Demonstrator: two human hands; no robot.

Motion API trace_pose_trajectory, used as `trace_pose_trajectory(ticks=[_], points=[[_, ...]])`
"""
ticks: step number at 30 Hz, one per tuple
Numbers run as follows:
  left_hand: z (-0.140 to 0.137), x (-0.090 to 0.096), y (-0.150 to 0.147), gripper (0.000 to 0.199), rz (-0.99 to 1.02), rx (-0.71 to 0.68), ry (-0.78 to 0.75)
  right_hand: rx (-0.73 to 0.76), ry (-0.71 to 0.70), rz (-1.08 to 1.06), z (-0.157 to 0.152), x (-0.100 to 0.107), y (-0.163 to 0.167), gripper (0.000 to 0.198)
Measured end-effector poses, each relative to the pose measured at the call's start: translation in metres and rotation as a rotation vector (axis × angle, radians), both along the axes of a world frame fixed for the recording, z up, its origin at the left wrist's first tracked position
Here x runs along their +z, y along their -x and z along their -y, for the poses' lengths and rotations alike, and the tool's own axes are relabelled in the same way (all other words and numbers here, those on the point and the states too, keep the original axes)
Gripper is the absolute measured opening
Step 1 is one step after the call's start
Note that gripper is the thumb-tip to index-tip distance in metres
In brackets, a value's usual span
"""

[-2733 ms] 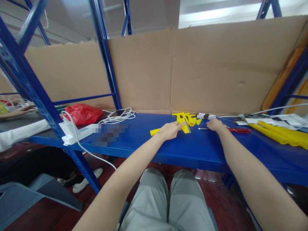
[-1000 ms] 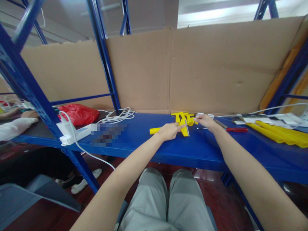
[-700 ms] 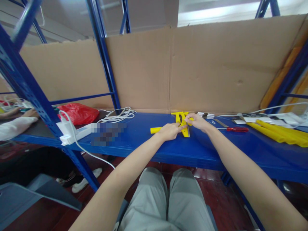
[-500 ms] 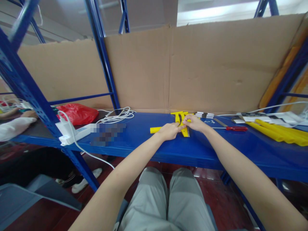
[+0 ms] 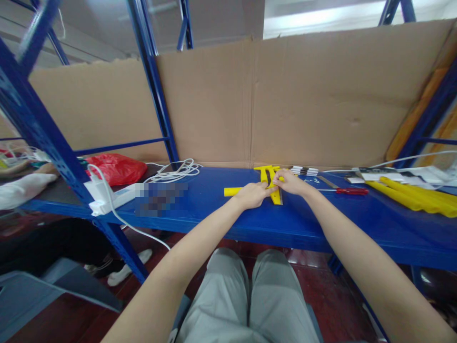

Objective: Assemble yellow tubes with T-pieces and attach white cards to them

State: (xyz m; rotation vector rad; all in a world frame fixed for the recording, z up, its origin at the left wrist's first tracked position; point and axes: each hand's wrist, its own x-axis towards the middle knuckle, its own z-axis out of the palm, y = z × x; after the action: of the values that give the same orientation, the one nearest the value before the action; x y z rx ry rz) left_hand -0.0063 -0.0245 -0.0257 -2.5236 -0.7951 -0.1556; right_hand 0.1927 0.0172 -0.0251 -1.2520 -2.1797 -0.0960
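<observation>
A yellow plastic tool [image 5: 274,196] with a tube handle [image 5: 233,191] lies on the blue shelf [image 5: 214,209]. My left hand [image 5: 252,194] rests flat on it, pinning the handle down. My right hand [image 5: 290,182] has its fingertips pinched at the tool's head, where more yellow pieces [image 5: 267,169] lie against the cardboard. What the fingertips hold is too small to make out.
A red-handled screwdriver [image 5: 348,191], small black-and-white strips [image 5: 304,170] and long yellow tubes [image 5: 414,200] lie to the right. A white power strip [image 5: 103,197], coiled cable [image 5: 176,171] and a red bag [image 5: 117,169] sit left. Another person's sleeve [image 5: 21,186] shows far left.
My right hand left the screwdriver and moved left to the yellow tool's head. My left hand stayed on the handle.
</observation>
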Motion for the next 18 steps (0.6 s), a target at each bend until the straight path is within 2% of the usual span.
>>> trace_pose_trajectory(ticks=[13,18], points=[[0.002,0.0011,-0.0004,0.05,-0.025,-0.018,-0.043,0.056,-0.04,0.023,0.0018,0.0038,-0.0065,0.007],[0.0024,0.0006,-0.0015,0.052,-0.042,-0.032,-0.062,0.031,0.017,0.039,0.0032,0.007,-0.0103,0.008]])
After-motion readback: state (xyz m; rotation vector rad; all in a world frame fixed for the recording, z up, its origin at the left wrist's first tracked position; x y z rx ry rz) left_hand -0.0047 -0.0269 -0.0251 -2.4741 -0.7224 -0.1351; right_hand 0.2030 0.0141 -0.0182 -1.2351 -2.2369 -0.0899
